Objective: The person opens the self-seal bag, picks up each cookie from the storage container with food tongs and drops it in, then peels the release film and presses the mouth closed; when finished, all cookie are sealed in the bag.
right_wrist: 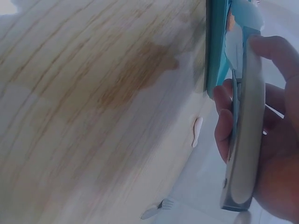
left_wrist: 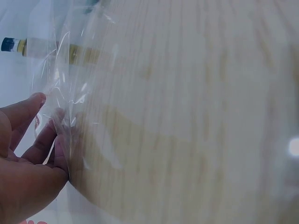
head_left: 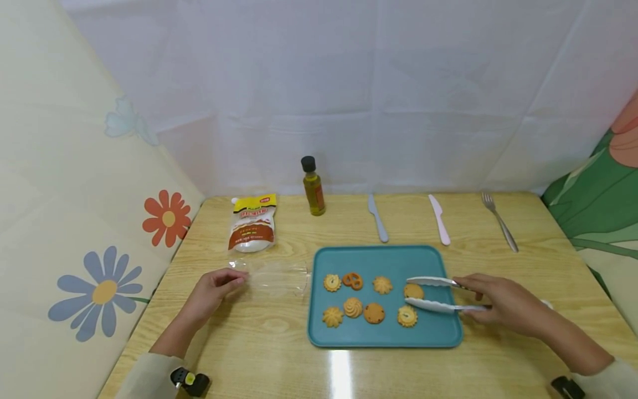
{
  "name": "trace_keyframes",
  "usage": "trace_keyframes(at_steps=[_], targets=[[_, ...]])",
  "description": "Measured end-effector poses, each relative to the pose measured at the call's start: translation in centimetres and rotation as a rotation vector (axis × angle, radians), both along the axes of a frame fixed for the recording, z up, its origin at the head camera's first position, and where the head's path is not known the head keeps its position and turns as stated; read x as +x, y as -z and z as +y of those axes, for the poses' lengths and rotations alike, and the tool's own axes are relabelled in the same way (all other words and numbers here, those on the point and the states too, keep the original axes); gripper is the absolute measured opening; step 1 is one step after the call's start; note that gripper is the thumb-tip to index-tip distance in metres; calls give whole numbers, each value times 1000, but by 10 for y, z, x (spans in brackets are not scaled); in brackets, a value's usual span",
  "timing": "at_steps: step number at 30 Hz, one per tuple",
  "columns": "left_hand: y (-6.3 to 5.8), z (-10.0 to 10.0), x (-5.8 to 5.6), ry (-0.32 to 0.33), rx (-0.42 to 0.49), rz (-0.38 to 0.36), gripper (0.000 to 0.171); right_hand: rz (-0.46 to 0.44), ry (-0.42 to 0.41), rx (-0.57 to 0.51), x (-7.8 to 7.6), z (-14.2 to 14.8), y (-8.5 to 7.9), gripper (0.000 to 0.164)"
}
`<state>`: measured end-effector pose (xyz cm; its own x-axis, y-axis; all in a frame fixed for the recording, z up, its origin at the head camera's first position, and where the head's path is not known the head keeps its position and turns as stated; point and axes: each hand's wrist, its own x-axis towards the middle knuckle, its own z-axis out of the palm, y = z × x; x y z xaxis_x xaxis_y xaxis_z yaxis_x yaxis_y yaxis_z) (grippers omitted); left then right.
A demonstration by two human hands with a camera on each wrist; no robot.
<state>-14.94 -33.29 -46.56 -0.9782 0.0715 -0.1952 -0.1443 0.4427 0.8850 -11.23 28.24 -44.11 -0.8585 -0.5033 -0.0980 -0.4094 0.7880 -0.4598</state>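
My left hand (head_left: pixel 215 289) holds the edge of a clear plastic bag (head_left: pixel 279 277) lying left of the teal tray. In the left wrist view, the bag's film (left_wrist: pixel 70 88) runs between the thumb and the other fingers. Metal tongs (head_left: pixel 432 305) are gripped in my right hand (head_left: pixel 503 303); their handle (right_wrist: pixel 250 126) shows in the right wrist view. The tongs' two spread arms reach over the tray's right side, one on each side of a round cookie (head_left: pixel 413 291). A flower-shaped cookie with a pale center (head_left: pixel 407 316) lies just below the lower arm.
On the tray (head_left: pixel 379 339) lie several other cookies (head_left: pixel 353 307) and a pretzel (head_left: pixel 353 281). Behind stand a white pouch (head_left: pixel 252 224) and an oil bottle (head_left: pixel 314 191). A grey-blue knife (head_left: pixel 377 219), a pink knife (head_left: pixel 439 220) and a fork (head_left: pixel 500 221) lie along the back.
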Motion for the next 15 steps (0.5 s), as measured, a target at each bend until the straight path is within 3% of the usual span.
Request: trace_keyframes(at_steps=[15], targets=[[1, -1, -1, -3, -12, -10, 26, 22, -6, -15, -9, -7, -10, 61]])
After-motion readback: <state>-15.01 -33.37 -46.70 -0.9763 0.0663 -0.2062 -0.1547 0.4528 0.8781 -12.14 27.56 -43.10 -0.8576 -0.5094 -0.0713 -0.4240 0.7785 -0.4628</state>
